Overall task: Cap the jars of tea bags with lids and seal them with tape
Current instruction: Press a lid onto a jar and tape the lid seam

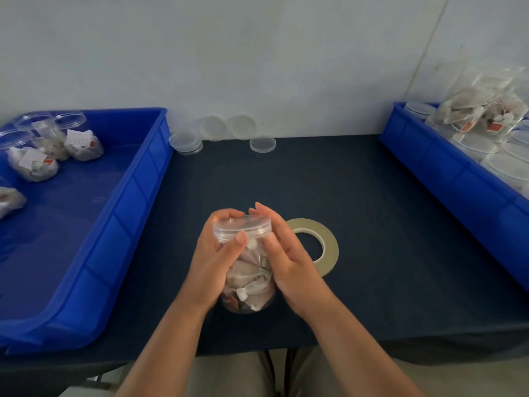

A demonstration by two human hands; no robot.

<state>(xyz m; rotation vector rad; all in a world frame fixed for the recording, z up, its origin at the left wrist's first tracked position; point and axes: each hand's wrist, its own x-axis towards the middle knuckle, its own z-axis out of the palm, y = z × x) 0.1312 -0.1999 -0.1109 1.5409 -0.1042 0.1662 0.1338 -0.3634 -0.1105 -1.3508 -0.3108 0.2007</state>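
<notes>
A clear jar of tea bags (249, 285) stands near the table's front edge, with a clear lid (242, 227) on top. My left hand (213, 259) wraps the jar's left side, thumb pressed just under the lid. My right hand (283, 253) holds the right side, fingertips touching the lid's rim. A flat roll of beige tape (326, 245) lies on the dark table right behind my right hand. Loose clear lids (262, 144) sit at the back by the wall.
A big blue bin (94, 224) on the left holds several capped jars (43, 150) of tea bags. A second blue bin (446, 164) on the right holds jars and a bag of tea bags (483, 110). A stack of lids (186, 142) stands beside the left bin.
</notes>
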